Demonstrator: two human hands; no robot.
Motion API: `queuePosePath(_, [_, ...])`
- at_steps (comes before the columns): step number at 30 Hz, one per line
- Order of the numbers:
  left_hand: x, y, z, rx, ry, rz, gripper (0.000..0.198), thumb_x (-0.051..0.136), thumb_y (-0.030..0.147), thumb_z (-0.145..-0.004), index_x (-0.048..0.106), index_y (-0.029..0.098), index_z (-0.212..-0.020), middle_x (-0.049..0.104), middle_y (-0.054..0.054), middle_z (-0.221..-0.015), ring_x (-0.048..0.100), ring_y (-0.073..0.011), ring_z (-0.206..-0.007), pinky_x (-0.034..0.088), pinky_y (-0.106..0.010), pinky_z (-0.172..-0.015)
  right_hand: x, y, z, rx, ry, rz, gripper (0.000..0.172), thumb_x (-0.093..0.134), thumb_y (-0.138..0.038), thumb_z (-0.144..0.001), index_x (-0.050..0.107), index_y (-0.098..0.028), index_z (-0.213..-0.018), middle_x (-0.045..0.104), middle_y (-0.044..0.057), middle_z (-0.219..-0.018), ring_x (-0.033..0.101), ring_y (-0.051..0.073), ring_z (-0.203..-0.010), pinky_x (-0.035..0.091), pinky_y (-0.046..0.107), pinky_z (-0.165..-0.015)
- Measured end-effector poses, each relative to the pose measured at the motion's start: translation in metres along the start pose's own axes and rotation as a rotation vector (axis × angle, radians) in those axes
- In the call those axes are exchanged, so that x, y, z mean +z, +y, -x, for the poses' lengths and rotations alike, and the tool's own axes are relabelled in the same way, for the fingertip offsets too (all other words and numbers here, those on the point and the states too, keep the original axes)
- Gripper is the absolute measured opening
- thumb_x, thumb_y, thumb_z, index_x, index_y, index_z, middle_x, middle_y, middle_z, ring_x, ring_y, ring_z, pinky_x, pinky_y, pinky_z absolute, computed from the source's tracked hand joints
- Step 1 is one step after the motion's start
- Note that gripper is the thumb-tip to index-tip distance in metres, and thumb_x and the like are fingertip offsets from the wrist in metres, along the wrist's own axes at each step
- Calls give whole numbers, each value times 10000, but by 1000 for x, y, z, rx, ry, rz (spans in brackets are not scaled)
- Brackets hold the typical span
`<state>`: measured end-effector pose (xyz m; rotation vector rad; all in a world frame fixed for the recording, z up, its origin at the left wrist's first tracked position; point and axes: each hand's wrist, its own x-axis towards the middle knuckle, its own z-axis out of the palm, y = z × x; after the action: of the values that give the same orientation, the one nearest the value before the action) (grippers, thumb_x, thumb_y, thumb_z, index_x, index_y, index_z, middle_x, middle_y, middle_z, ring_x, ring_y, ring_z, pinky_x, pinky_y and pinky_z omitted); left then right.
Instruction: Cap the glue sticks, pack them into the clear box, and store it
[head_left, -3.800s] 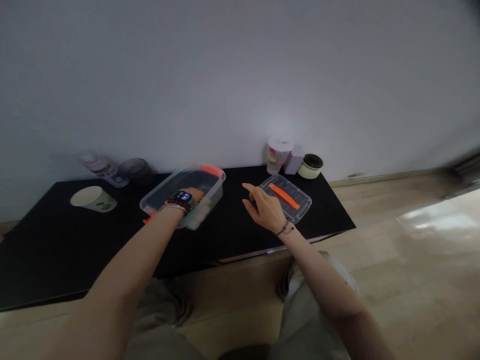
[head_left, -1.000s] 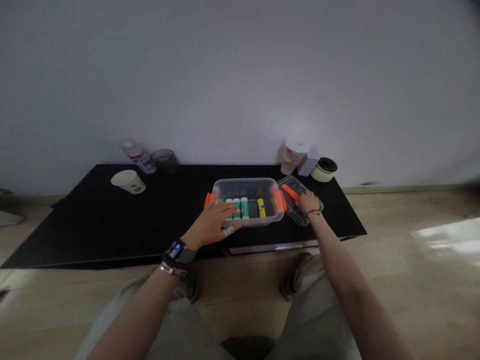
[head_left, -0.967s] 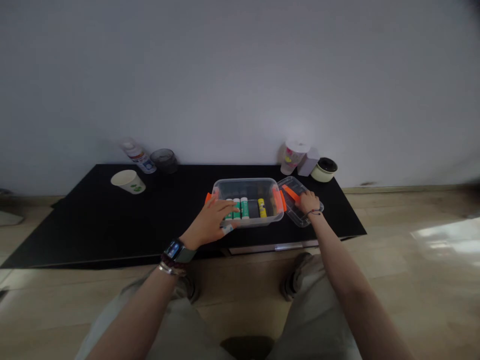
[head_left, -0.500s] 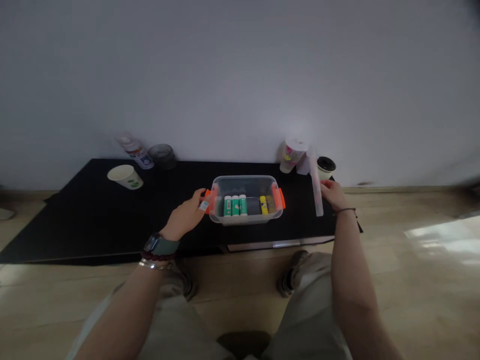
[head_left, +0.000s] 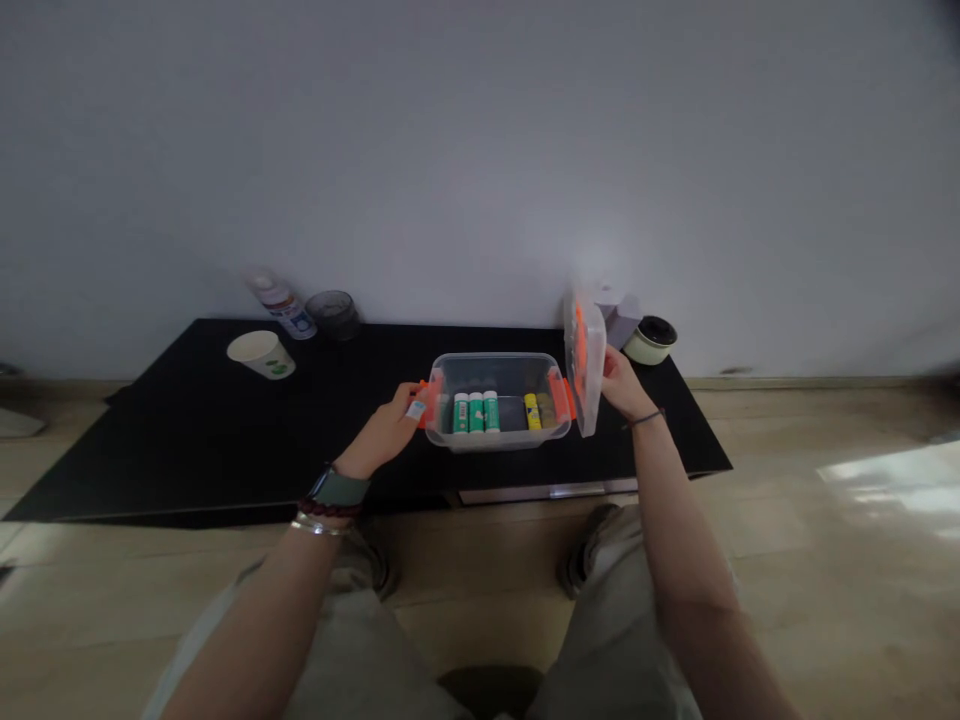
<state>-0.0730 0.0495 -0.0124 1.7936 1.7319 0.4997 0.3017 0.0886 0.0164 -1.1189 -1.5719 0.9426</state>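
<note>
A clear plastic box [head_left: 501,440] with orange clips stands near the front edge of a low black table [head_left: 187,440]. Inside it lie several small tubes, green-and-white ones [head_left: 475,412] and a yellow one [head_left: 532,410]. My left hand [head_left: 390,432] grips the box's left end at the orange clip. My right hand [head_left: 621,384] holds the clear lid [head_left: 585,362] with its orange strip, tilted on edge just right of the box, its lower edge by the right clip.
At the table's back left are a paper cup [head_left: 262,354], a white bottle [head_left: 281,302] and a dark glass jar [head_left: 334,314]. At the back right stand a white box [head_left: 621,312] and a cream pot [head_left: 649,340]. A pale wall rises behind; wooden floor lies around.
My right hand lifted the lid off the table and brought it upright beside the box. My left hand slid from the box's front to its left clip.
</note>
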Motion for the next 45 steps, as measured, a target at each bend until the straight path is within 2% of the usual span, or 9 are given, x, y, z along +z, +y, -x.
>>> queuePosePath(8, [9,-7,-7,43,16,280,608,374,656,-877,632,181,-1155,719,-116,-1142,662,-302,-1077,502,-404,-927,29,-13,-10,-86,-92,-43,265,695,-329,-723,563,-214,-921,576,125,-1380,537,256,-1304,437,442,-1081])
queuePosePath(11, [15,-12,-11,-35,47,447,692,425,743,-832,695,156,-1082,746,-131,-1061,672,-316,-1040,536,-406,-872,43,-16,-12,-57,-129,80,216,647,-285,-736,559,-216,-921,556,126,-1416,483,246,-1365,382,449,-1119])
queuePosePath(16, [16,-8,-12,-183,-23,640,820,374,847,-788,714,137,-1016,763,-136,-973,713,-284,-911,573,-390,-797,66,-17,-12,-108,-176,253,219,631,-209,-709,569,-218,-919,586,122,-1380,471,247,-1374,335,452,-1142])
queuePosePath(21, [15,-4,-13,-270,-19,709,870,330,869,-781,700,130,-1054,757,-161,-1022,726,-274,-897,578,-400,-791,84,-10,-9,-112,-235,432,235,645,-164,-676,583,-223,-895,625,104,-1328,437,282,-1397,295,510,-1142])
queuePosePath(27, [15,1,-10,-253,27,731,853,482,890,-678,713,115,-953,752,-138,-913,704,-267,-844,571,-388,-766,95,2,-6,-96,-247,552,263,655,-179,-686,586,-216,-937,596,114,-1370,409,290,-1415,232,560,-1146])
queuePosePath(31, [16,0,-10,-212,38,725,738,576,831,-656,700,129,-847,723,-86,-804,674,-238,-790,568,-352,-732,98,3,-5,-103,-258,598,255,649,-175,-710,588,-208,-955,593,120,-1373,458,293,-1374,204,582,-1148])
queuePosePath(39, [22,-10,-16,-93,97,578,457,643,552,-686,712,136,-863,715,-70,-831,641,-239,-826,542,-337,-739,98,-2,-5,-129,-278,594,281,625,-191,-755,630,-226,-1034,633,88,-1309,478,295,-1353,236,611,-1141])
queuePosePath(42, [21,-10,-18,-99,115,514,361,616,472,-708,708,143,-825,710,-58,-796,638,-242,-839,531,-323,-742,89,1,-8,-186,-202,554,254,569,-233,-830,644,-230,-1073,650,93,-1273,518,271,-1314,322,543,-1134])
queuePosePath(45, [19,-11,-20,-85,107,443,302,593,422,-710,706,154,-793,713,-53,-779,639,-249,-846,519,-326,-752,78,10,-9,-179,-69,641,296,575,-311,-874,652,-195,-1135,615,134,-1330,441,301,-1385,290,555,-1160])
